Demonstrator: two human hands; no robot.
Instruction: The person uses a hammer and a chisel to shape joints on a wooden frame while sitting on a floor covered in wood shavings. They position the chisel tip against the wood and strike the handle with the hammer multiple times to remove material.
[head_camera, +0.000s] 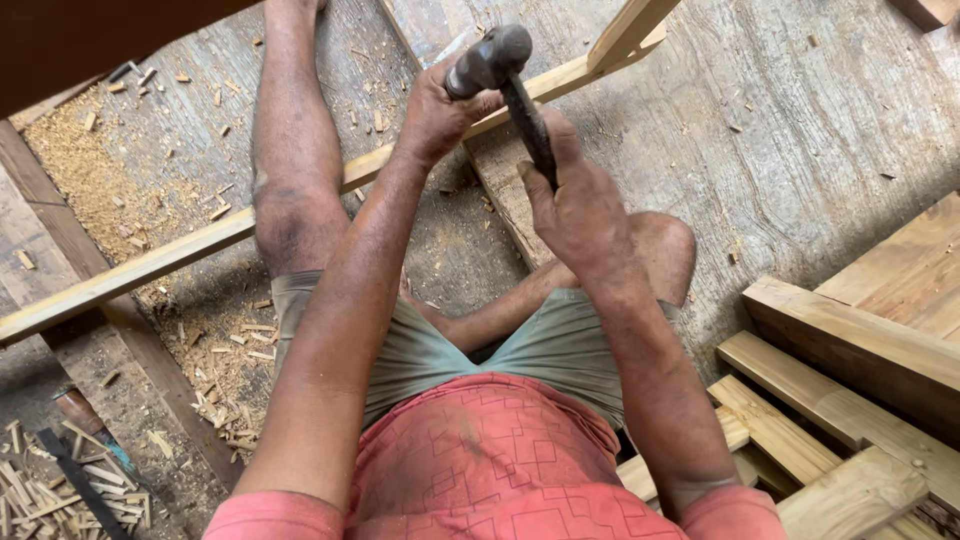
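The right hand (580, 215) is gripping a dark hammer (510, 85) by its handle above a long wooden slat (200, 245). The left hand (435, 110) is curling against the hammerhead, hiding whatever it is pinching there.

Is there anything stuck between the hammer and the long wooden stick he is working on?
Nothing visible blocks it, apart from the left hand. That hand lies on the long wooden strip right beneath the hammer head. The right hand grips the hammer's dark handle lower down. Where the head meets the wood is hidden by the left hand.
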